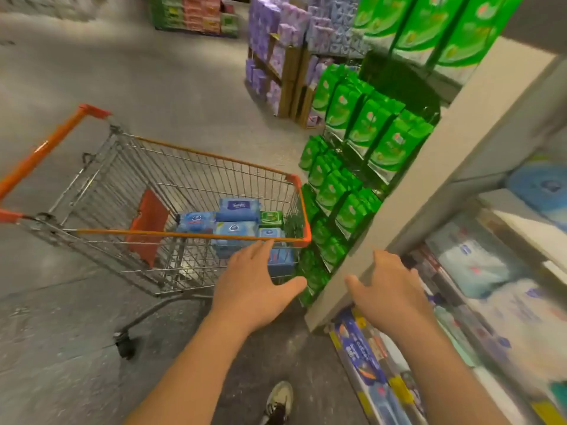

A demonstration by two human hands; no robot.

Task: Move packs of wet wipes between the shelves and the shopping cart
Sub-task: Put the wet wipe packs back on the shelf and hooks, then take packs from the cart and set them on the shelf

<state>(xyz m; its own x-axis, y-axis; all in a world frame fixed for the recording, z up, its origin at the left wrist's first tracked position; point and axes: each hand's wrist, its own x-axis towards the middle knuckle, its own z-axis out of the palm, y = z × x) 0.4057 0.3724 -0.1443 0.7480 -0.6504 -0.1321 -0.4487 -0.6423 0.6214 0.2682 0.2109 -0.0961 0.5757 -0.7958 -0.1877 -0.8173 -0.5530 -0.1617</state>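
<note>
Hands empty: left hand (254,280) hovers with fingers spread wide by the cart (302,207) rim, right hand (389,286) likewise wide at the shelf (408,179) upright. Wet-wipe packs (236,216) lie in the cart's far end, others blurred on the shelf. Risks, as judged: a reach catching the rim and rolling the cart, or a glossy pack slipping from a loose one-handed hold.

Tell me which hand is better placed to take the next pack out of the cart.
Left, probably. The left hand is open beside the cart rim, close to the blue packs. The right hand is open over by the shelf post.
</note>
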